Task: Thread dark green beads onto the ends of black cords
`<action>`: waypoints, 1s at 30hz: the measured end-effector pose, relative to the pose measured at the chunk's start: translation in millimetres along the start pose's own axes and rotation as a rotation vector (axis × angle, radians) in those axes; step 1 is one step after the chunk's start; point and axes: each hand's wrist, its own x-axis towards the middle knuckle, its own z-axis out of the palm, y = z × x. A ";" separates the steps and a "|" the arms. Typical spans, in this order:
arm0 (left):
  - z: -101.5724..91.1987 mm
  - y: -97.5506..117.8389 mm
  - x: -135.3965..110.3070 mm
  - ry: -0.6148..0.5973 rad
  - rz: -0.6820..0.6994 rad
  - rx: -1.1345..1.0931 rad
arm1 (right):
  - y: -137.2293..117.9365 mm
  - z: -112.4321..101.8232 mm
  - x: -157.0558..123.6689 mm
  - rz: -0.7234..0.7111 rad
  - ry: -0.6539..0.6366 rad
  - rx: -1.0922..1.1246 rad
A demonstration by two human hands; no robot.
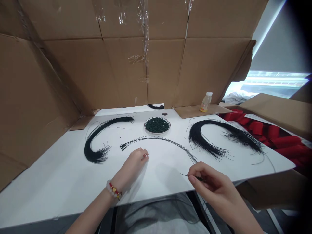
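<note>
Head view: on the white table (60, 182), a curved black bundle (94, 156) of fine strands is seen at the far left, untouched. Nearer the middle, a beaded bracelet (114, 189) is worn on the wrist of the left hand (136, 162); its fingers are curled together low over the table, and whether anything is pinched there cannot be told. Just beyond it, a few thin strands (153, 137) with thick dark ends are laid in an arc, partly hidden by the right hand at their other end. Behind them, a dish (157, 132) is filled with small dark green pieces (157, 124). By the right hand (209, 183), a black strand (184, 175) is gripped between thumb and forefinger, its tip pointed left. Farther right, a larger bundle (195, 130) is curved near red things (286, 142).
</note>
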 end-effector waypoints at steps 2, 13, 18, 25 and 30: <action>3.4 1.9 2.6 0.011 -0.012 -0.051 | 1.6 1.5 1.5 0.009 -0.026 0.015; -21.1 69.3 -44.1 -0.045 -0.250 -0.806 | -11.0 47.5 31.9 -0.057 -0.177 0.342; -19.4 86.8 -74.5 0.051 -0.415 -1.246 | -20.2 69.1 24.7 -0.107 -0.193 0.389; -20.4 86.0 -87.8 0.033 -0.316 -1.486 | -30.8 84.2 18.9 -0.160 -0.166 0.396; -22.8 88.6 -91.3 0.021 -0.278 -1.538 | -37.3 90.4 16.8 -0.164 -0.133 0.383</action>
